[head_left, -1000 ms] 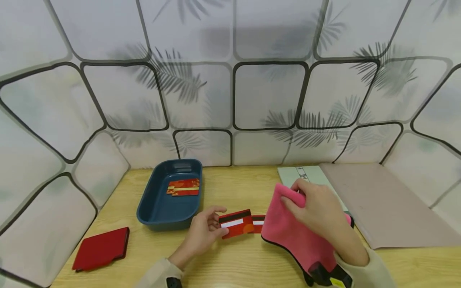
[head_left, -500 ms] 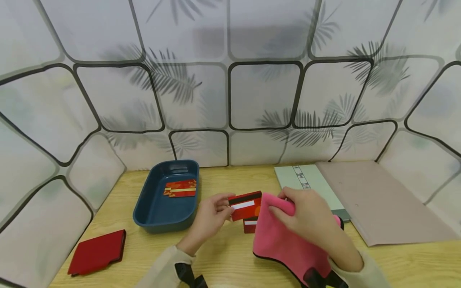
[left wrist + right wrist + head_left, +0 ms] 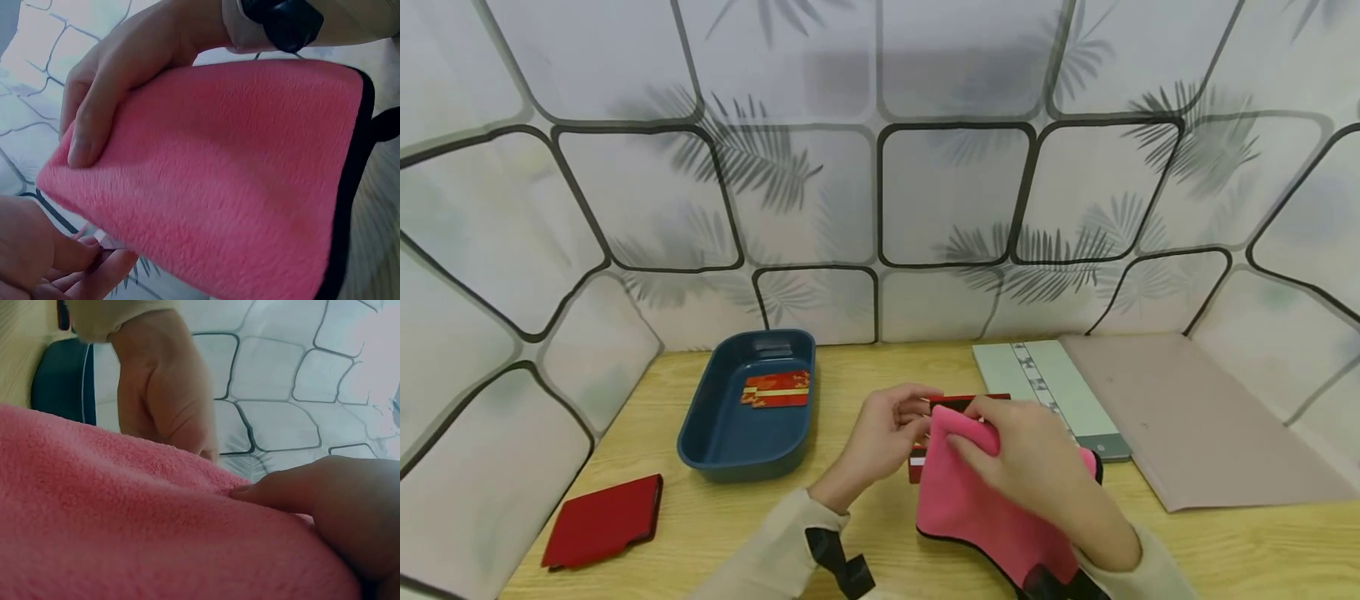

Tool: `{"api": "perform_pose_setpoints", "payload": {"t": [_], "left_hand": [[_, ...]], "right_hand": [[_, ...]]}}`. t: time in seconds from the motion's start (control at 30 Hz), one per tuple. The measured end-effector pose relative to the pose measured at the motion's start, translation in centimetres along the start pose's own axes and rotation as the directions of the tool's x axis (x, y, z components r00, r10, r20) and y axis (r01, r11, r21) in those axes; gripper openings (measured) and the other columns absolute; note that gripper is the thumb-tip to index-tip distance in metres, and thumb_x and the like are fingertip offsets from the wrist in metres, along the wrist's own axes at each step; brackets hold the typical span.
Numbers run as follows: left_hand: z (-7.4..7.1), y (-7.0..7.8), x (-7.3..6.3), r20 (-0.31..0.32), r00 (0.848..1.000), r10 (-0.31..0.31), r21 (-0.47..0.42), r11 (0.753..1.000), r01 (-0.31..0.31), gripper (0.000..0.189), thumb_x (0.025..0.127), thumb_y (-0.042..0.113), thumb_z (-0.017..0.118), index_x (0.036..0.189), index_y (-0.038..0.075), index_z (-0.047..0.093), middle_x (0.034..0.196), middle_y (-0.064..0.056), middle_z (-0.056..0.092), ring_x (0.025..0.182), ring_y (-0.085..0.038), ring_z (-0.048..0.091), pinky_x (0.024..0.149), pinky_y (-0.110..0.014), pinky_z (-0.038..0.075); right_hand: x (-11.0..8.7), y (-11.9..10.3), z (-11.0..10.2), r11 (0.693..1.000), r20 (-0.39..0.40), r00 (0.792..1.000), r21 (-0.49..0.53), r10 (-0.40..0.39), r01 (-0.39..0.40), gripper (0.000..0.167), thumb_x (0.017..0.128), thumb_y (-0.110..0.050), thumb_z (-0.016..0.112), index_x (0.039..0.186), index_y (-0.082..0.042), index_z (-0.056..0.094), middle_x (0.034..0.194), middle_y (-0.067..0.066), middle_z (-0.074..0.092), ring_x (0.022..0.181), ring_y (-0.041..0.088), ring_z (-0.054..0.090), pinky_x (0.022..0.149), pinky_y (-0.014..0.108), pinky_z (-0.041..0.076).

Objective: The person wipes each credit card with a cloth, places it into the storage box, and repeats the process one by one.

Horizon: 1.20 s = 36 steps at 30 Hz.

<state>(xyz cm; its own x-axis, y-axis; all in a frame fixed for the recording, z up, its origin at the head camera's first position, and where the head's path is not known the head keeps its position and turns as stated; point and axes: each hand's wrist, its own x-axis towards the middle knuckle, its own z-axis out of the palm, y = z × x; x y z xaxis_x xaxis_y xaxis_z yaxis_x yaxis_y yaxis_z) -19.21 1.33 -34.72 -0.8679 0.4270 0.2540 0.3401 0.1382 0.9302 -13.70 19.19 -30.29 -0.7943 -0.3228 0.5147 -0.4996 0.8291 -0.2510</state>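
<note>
My left hand (image 3: pixel 880 433) pinches a red bank card (image 3: pixel 958 402) with a dark stripe by its left end. The pink fleece cloth (image 3: pixel 973 517), edged in black, covers most of the card's lower part in the head view. Gripping a folded upper corner of that cloth is my right hand (image 3: pixel 1037 467). In the left wrist view, the pink cloth (image 3: pixel 237 169) hangs beneath the right thumb, and the left fingers (image 3: pixel 103 275) pinch a thin edge below it. A second red card (image 3: pixel 915 473) shows beside the cloth's left edge, mostly hidden.
A dark blue tray (image 3: pixel 700 442) holds red cards (image 3: pixel 778 390) at the back left. Front left lies a red wallet (image 3: pixel 602 521). A pale green notebook (image 3: pixel 1000 367) and a pinkish-grey sheet (image 3: pixel 1195 433) lie at right. A patterned curtain (image 3: pixel 955 200) encloses the back and sides.
My left hand has moved right and slightly up with the card, which now sits behind the pink cloth. My right hand, still gripping the cloth, has shifted slightly left.
</note>
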Motion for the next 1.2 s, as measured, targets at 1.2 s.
{"api": "perform_pose_setpoints", "payload": {"t": [1.2], "left_hand": [[-2.4, 0.9, -0.8, -0.046, 0.992, 0.114, 0.181, 0.978, -0.104, 0.024, 0.089, -0.012, 0.052, 0.109, -0.002, 0.059, 0.084, -0.014, 0.057, 0.064, -0.014, 0.053, 0.055, -0.022, 0.047]], "right_hand": [[0.6, 2.7, -0.3, 0.968, 0.032, 0.975, -0.135, 0.220, -0.214, 0.017, 0.078, -0.026, 0.078, 0.079, -0.017, 0.064, 0.052, -0.005, 0.043, 0.052, 0.015, 0.045, 0.045, 0.028, 0.035]]}}
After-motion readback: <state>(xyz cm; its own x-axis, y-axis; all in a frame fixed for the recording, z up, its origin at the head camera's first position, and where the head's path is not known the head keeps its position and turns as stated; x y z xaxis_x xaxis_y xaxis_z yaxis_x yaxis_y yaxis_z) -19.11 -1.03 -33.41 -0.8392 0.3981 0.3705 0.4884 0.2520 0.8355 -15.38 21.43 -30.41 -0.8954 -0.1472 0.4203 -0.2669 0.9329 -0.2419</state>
